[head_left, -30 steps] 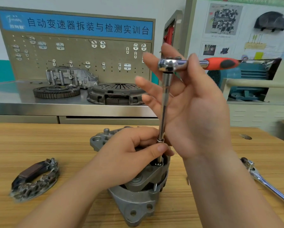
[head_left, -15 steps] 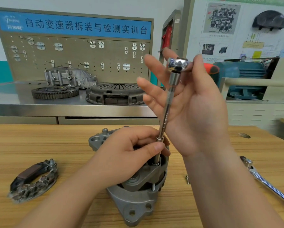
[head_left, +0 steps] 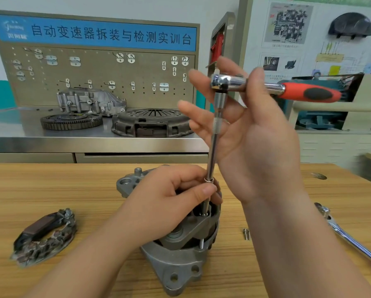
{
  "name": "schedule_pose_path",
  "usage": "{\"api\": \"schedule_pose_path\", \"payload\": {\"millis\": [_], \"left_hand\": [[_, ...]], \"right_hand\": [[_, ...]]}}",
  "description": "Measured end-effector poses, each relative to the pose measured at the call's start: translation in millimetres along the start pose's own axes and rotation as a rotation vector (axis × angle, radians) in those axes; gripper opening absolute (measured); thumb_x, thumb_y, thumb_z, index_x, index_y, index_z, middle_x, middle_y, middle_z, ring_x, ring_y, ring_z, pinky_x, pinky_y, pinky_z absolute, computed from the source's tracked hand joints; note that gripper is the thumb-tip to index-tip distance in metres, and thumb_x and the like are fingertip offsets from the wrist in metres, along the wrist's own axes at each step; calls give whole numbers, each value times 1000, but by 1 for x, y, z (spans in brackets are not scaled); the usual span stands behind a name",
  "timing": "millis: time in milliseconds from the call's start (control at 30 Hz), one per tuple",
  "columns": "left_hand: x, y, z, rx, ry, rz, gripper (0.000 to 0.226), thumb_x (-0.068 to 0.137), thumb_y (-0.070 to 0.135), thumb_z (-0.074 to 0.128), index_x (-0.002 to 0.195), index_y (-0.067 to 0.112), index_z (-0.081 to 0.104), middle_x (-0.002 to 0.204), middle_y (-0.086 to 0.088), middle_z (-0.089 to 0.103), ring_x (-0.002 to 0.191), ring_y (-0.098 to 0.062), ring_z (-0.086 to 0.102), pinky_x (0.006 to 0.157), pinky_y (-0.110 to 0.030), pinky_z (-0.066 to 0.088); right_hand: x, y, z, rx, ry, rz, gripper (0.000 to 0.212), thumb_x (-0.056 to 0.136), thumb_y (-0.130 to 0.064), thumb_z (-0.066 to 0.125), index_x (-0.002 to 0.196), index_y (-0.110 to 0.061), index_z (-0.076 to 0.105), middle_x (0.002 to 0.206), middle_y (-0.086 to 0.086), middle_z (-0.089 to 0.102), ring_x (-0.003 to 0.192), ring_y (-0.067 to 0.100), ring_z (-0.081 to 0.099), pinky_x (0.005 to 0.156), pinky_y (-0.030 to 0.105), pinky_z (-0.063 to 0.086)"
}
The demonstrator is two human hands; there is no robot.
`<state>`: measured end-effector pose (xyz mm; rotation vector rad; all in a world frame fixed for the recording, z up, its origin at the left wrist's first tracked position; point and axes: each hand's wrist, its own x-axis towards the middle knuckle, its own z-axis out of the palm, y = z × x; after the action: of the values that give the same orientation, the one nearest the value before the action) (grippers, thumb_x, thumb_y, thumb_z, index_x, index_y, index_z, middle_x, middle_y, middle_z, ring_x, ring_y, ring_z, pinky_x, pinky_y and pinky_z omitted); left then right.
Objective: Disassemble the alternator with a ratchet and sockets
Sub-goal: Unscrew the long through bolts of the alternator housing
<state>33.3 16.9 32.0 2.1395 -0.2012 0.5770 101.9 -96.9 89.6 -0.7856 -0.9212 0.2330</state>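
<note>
A grey alternator (head_left: 176, 267) stands on the wooden table (head_left: 51, 186) in front of me. A long chrome extension bar (head_left: 212, 153) rises from a bolt on its top to a ratchet with a red and black handle (head_left: 309, 93) that points right. My left hand (head_left: 165, 207) lies over the alternator's top and pinches the lower end of the bar between thumb and curled fingers. My right hand (head_left: 255, 147) holds the ratchet near its head, with the thumb over the chrome neck and the fingers spread behind it.
A removed rectifier plate (head_left: 45, 235) lies on the table at the left. A loose bolt (head_left: 246, 233) and a second chrome wrench (head_left: 352, 239) lie at the right. A steel bench behind carries a flywheel (head_left: 70, 121), a clutch cover (head_left: 152, 123) and a housing (head_left: 90, 102).
The ratchet handle swung away from me half a second ago and now points right again. My left hand stays on the bar's lower end.
</note>
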Motion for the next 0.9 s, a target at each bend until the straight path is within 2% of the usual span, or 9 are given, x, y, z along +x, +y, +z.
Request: {"api": "schedule_pose_path", "payload": {"millis": [33,167,233,367,433,533,667,767,900], "left_hand": [[0,-1,0,-11,12,-1,18,85,34,56,87,28,72,83,13,76,82,-18,71,82,-41,55],[-1,-2,2,-73,42,-26,17,81,33,59,89,25,71,83,10,76,87,-8,71,89,-37,53],[-1,-1,2,-64,17,-15,20,84,32,56,95,23,71,87,11,76,90,-7,70,90,-36,53],[-2,3,4,-30,-5,13,22,87,28,54,101,21,69,84,17,75,83,5,67,78,-11,47],[-2,3,5,-4,22,15,16,84,30,56,92,25,69,82,18,75,81,4,68,77,-15,48],[-2,3,5,6,47,-1,16,83,32,60,91,21,70,83,15,75,84,-5,70,83,-34,54],[-2,3,4,1,55,-10,6,89,29,63,91,27,69,83,15,75,85,1,69,82,-25,49],[-2,4,5,20,40,3,18,87,34,58,99,25,68,86,16,75,88,-1,69,86,-31,51],[-3,5,5,51,14,22,18,86,32,55,95,24,68,82,20,73,80,5,66,75,-16,47]], "right_hand": [[0,1,1,-82,14,-56,31,102,-39,36,117,-25,59,108,-1,74,88,20,70,79,30,52],[-2,2,5,-260,35,-266,22,94,-26,49,109,-28,65,110,-7,69,102,15,63,97,31,48],[-1,1,4,-185,19,-212,23,94,-28,48,109,-27,65,114,-8,69,106,17,67,96,29,50],[0,-3,-1,44,-51,61,40,102,-43,28,119,-20,57,104,-4,74,91,22,73,76,25,56],[0,-4,0,62,-57,118,46,101,-46,24,120,-19,56,99,-2,76,89,22,73,75,26,56],[0,1,2,-72,15,-19,32,94,-44,46,116,-26,62,106,-4,74,93,22,70,79,29,52],[-1,2,3,-141,21,-208,25,91,-25,52,113,-28,65,124,-4,67,106,23,65,92,30,49],[-1,0,2,-51,-18,-104,27,98,-33,42,118,-26,60,120,-7,68,98,21,71,81,24,52],[0,-2,-1,78,-44,89,42,100,-44,30,121,-19,56,100,-4,75,87,21,72,78,27,55]]}}
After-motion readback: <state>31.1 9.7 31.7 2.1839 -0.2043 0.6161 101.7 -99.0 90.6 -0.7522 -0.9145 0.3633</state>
